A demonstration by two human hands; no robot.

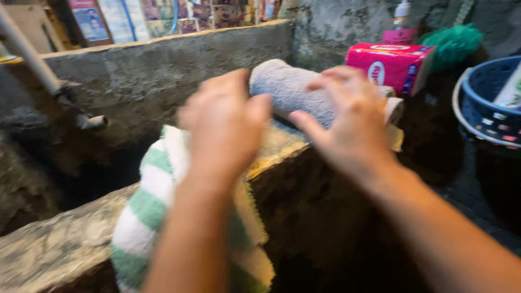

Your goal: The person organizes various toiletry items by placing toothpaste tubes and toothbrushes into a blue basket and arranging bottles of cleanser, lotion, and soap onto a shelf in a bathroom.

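A: Head view. What do the two hands act on?

B: A rolled grey terry cloth [293, 89] lying along the rough concrete ledge [65, 244] of a wash basin. The left hand [225, 122] is spread, fingers open, touching the roll's near end; the right hand [347, 119] is also open, fingers fanned over the roll's middle, gripping nothing. Motion blur hides exactly how firmly either presses.

A: And below the left forearm?

B: A green-and-white striped towel [146, 211] draped over the same ledge, hanging down the front face, just beside the grey roll.

A: Surroundings?

B: A pink rectangular packet [391, 65] behind the roll, a blue perforated plastic basket [488, 103] at right, a pipe spout [92, 122] at left over the dark basin.

A: Likely hazards?

B: As a judgement: the ledge is narrow, so an uneven push from open palms could tip the roll off either side or let it unwind; the forearm could also drag the striped towel down.
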